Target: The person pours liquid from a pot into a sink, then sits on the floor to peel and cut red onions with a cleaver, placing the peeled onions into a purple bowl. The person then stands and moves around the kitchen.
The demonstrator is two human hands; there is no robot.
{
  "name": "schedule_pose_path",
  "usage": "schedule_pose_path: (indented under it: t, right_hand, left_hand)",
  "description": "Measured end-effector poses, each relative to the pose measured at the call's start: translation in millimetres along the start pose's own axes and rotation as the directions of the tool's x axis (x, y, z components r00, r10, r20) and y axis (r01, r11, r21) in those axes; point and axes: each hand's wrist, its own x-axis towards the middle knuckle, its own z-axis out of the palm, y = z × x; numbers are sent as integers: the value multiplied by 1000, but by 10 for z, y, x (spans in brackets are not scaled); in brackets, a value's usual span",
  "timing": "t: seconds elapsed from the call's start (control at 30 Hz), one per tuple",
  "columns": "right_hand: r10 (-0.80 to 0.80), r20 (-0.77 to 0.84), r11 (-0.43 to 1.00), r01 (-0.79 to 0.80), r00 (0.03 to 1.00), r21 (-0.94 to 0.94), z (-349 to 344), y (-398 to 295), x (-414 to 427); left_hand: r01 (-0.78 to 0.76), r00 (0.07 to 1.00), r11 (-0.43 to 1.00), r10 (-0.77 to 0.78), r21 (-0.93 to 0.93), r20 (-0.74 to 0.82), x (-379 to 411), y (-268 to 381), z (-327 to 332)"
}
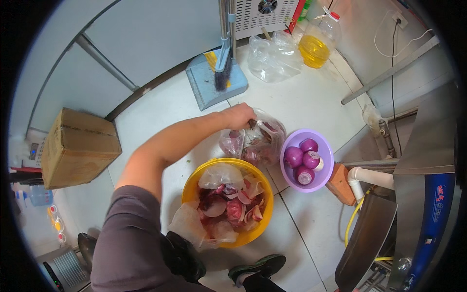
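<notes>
My left hand reaches across the floor and grips the top of a clear plastic bag of red onions; something small and dark shows under its fingers. At the bottom edge only a sliver of my right hand shows, at the lower end of a broad-bladed kitchen knife held blade upward. A lilac plastic bowl right of the bag holds several peeled red onions. Nearer me, a yellow bucket, lined with a translucent bag, contains onion skins.
A blue dustpan and broom stand at the back. Beside them are a plastic bag and a jug of yellow oil. A cardboard box sits left. A brick, white pipe and steel counter line the right.
</notes>
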Motion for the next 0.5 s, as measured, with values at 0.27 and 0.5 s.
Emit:
schedule_pose_path:
  t: [0.27,0.5]
  right_hand:
    - [-37,11,991,36,999,127,193,-252,46]
    - [-158,21,979,154,987,131,217,-153,40]
  left_hand:
    - [-299,936,891,202,-342,-289,-1668,778,-1039]
    - [-220,972,867,159,-447,-172,-2505,1408,-982]
